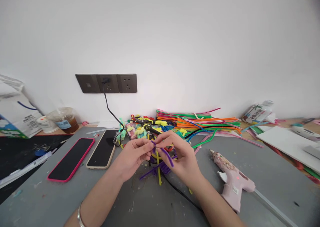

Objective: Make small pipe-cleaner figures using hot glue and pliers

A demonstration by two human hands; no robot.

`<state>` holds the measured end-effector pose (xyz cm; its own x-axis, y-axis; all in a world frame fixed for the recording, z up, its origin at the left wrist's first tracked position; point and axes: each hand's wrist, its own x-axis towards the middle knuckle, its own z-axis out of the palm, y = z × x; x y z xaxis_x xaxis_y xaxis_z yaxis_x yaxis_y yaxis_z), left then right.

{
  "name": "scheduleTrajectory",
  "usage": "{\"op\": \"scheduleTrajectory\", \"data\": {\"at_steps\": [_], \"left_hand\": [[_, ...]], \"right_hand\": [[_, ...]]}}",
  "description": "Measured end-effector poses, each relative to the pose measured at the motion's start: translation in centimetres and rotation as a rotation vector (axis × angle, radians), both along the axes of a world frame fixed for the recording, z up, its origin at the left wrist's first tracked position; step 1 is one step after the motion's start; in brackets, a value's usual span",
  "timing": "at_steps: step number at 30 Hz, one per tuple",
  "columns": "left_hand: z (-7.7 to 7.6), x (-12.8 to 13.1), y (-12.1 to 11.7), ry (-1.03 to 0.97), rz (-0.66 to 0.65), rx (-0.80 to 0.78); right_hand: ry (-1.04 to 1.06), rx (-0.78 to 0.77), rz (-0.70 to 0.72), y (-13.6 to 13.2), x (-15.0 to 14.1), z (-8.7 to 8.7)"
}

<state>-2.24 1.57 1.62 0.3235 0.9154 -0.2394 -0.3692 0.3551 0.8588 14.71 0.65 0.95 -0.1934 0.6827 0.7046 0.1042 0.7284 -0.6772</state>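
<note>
Between my two hands is a purple pipe cleaner (167,156), its free end hanging toward the right palm. My left hand (139,153) pinches it with thumb and forefinger. Fingertips of my right hand (178,153) close on the same pipe cleaner from the other side, almost touching the left ones. Below them, more purple pipe cleaner pieces (165,168) and a yellow pipe cleaner strip (159,177) lie on the grey table mat (150,207). Just behind the hands rest pliers with black-and-yellow handles (153,129), partly hidden by small pipe cleaner figures (140,132).
Bundled coloured pipe cleaners (207,123) lie along the wall. A pink glue gun (231,180) with a glue stick rests at right. Two phones, one pink-cased (72,158) and one beige-cased (102,150), lie left. Behind them stands a drink cup (66,122). A black cord (180,192) crosses the mat.
</note>
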Motion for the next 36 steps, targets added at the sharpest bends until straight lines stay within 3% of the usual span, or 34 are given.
{"op": "scheduleTrajectory", "data": {"at_steps": [7,12,19,24,29,36], "left_hand": [[-0.7,1.4,-0.5,-0.180,0.119,-0.029],[-0.6,1.5,-0.6,-0.133,0.129,0.055],[0.2,0.1,-0.4,0.176,0.061,0.269],[0.6,-0.6,-0.2,0.354,-0.114,0.309],[0.1,-0.5,-0.1,0.297,-0.215,0.227],[-0.3,-0.1,-0.4,0.106,-0.288,0.083]], "right_hand": [[-0.147,0.125,-0.114,-0.1,-0.1,-0.8],[-0.119,0.120,-0.143,0.0,0.0,-0.7],[0.009,-0.083,-0.030,0.7,1.0,0.2],[-0.020,-0.278,0.150,1.1,1.4,0.3],[-0.048,-0.399,0.313,1.3,1.7,0.2],[-0.054,-0.463,0.401,1.1,1.6,0.4]]}}
